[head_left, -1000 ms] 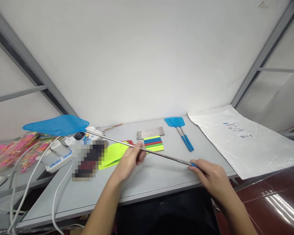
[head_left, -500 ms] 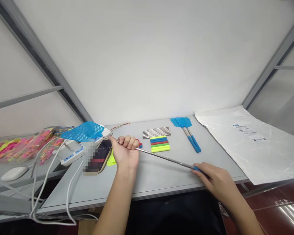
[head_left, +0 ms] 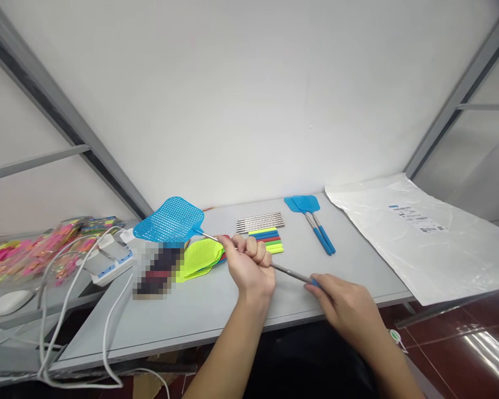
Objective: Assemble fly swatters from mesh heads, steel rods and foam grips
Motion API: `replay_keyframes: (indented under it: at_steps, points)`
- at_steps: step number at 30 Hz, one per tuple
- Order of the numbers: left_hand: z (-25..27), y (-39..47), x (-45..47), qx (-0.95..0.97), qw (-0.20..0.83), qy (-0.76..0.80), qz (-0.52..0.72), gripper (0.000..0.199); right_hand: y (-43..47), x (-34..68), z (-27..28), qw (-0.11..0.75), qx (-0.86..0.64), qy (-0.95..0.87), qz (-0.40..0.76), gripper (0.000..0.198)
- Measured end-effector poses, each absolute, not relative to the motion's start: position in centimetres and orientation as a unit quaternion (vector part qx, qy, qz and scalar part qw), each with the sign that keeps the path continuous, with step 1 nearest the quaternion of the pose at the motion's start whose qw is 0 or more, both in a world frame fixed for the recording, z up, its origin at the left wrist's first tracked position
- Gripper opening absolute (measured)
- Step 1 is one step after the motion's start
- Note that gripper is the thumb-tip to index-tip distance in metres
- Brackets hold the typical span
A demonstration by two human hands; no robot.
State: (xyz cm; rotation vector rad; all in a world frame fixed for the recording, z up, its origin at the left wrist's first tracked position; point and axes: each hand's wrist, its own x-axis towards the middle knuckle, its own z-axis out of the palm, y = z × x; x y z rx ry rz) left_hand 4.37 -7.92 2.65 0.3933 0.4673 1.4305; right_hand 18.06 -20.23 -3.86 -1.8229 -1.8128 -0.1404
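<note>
A blue fly swatter [head_left: 170, 220] with a perforated head is held slantwise above the table, its head to the upper left. My left hand [head_left: 251, 263] is closed around the thin metal shaft below the head. My right hand [head_left: 343, 302] grips the blue handle at the lower end, mostly covering it. A short length of shaft [head_left: 290, 272] shows between the two hands. Yellow-green swatter heads [head_left: 200, 257] lie on the table behind my left hand, with some red and blue partly hidden beside them.
Two blue swatters [head_left: 315, 224] lie behind my hands. Metal rods [head_left: 259, 222] and coloured handle tubes [head_left: 270, 241] are lined up nearby. A white plastic mailer [head_left: 370, 244] covers the right side. A blurred phone [head_left: 158, 271], power strip [head_left: 114, 269], cables and bagged colourful items [head_left: 45, 244] are at left.
My left hand has slid right, closer to my right hand, and the swatter head has come along. The visible shaft between my hands is shorter. The view has shifted slightly.
</note>
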Motion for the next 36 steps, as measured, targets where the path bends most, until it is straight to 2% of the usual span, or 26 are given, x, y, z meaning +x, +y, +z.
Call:
replay_keyframes:
  at_steps: [5, 9, 16, 22, 24, 28, 32, 36]
  points:
    - [2.6, -9.1, 4.2, 0.243, 0.729, 0.163, 0.619, 0.047, -20.6, 19.1, -4.4, 0.322, -0.674, -0.665, -0.017, 0.026]
    - [2.6, -8.2, 1.4, 0.255, 0.735, 0.161, 0.607, 0.029, -21.1, 21.1, -4.8, 0.326, -0.679, -0.657, -0.028, 0.025]
    - [2.1, -5.4, -1.4, 0.111, 0.710, 0.219, 0.660, 0.046, -21.0, 22.3, -5.3, 0.284, -0.675, -0.681, 0.001, 0.026]
    - [0.9, -5.7, 0.2, 0.176, 0.605, 0.247, 0.736, 0.030, -21.1, 21.7, -5.2, 0.284, -0.673, -0.683, 0.002, 0.024]
    - [0.5, -7.0, 1.5, 0.216, 0.592, 0.269, 0.729, 0.029, -20.9, 20.6, -4.9, 0.294, -0.666, -0.686, 0.001, 0.024]
    - [-0.7, -10.2, 4.3, 0.271, 0.636, 0.300, 0.657, 0.035, -20.5, 17.6, -4.1, 0.317, -0.654, -0.687, 0.009, 0.025]
    - [-1.0, -12.0, 5.2, 0.281, 0.626, 0.314, 0.656, 0.040, -20.1, 15.5, -3.4, 0.329, -0.662, -0.674, -0.007, 0.024]
    - [-0.4, -12.6, 5.1, 0.296, 0.637, 0.292, 0.649, 0.040, -19.0, 14.4, -2.8, 0.358, -0.640, -0.680, 0.025, 0.025]
